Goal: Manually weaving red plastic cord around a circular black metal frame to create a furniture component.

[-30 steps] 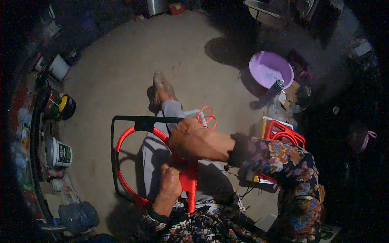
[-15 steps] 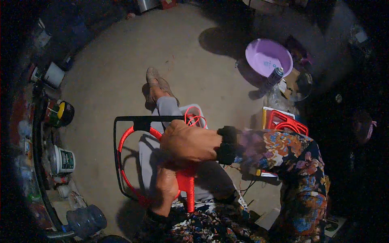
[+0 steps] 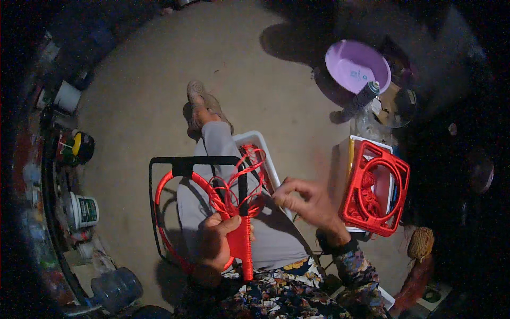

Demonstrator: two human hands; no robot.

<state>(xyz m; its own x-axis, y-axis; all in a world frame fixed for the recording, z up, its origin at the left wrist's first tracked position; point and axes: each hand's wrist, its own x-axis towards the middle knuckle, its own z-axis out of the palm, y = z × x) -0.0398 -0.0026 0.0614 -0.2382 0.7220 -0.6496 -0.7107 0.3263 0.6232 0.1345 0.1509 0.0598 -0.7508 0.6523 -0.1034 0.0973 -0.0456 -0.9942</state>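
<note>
A black rectangular frame with a ring inside it [image 3: 183, 166] lies tilted across my lap. Glossy red cord [image 3: 248, 255] is wound tightly round much of the ring and one side bar. My left hand [image 3: 217, 242] is closed round the frame's lower part, thumb on the red wrapping. Loose red strands [image 3: 229, 194] loop over the frame's upper right side and into a white tray [image 3: 268, 159] beside my leg. To the right of the frame, my right hand [image 3: 311, 207] is pinched, close to those strands; whatever is between its fingertips is too small to make out.
A finished-looking red frame [image 3: 399, 199] rests on a box at the right, with red cord bundled beneath. Beyond it stand a spray can [image 3: 364, 97] and a purple basin [image 3: 345, 53]. Buckets [image 3: 84, 209] and a large clear bottle [image 3: 119, 290] line the left side.
My right hand has moved off the frame and my left hand, out to the right and lower. The loose strands and the red frame on the box now show.
</note>
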